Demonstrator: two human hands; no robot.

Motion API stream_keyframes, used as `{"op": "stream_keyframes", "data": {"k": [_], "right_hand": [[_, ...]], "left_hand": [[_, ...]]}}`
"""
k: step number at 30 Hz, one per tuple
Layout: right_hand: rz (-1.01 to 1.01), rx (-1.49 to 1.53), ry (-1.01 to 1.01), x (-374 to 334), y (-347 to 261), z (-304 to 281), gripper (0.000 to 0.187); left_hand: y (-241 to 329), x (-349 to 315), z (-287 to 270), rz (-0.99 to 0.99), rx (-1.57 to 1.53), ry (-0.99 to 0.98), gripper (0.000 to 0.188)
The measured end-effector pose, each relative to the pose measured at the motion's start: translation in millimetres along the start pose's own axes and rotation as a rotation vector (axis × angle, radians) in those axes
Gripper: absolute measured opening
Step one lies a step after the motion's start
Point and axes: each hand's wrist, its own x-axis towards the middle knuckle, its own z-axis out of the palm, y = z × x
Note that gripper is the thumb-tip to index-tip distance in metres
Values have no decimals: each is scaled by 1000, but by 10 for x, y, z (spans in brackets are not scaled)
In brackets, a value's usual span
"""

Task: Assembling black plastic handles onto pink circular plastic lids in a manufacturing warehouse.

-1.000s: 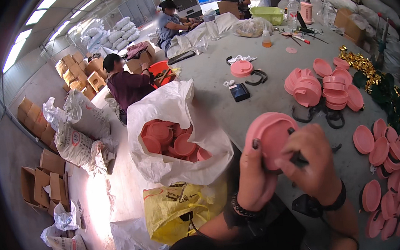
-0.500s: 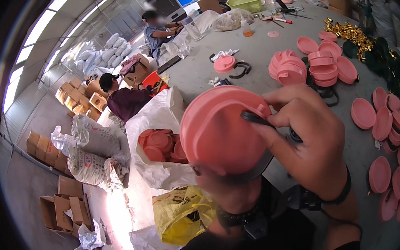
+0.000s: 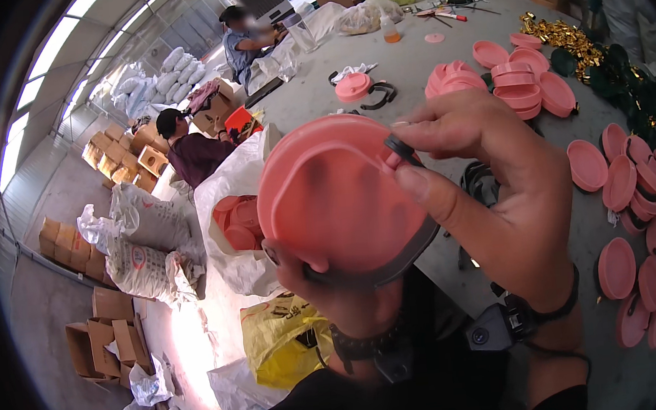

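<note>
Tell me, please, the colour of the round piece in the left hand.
The round piece is pink; the head view shows it best.

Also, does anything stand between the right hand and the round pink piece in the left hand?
Only a small black part, which the right hand pinches at the upper-right edge of the round pink piece; nothing else visible.
</note>
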Motion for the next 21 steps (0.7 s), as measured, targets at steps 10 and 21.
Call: {"op": "stream_keyframes", "data": {"k": [10,21], "right_hand": [[126,346,-17,-46,15,137,25],[173,279,-63,-25,123,140,27]], "left_hand": [[77,-13,-7,115,87,86,65],[48,4,-66,30,142,55,59]]}}
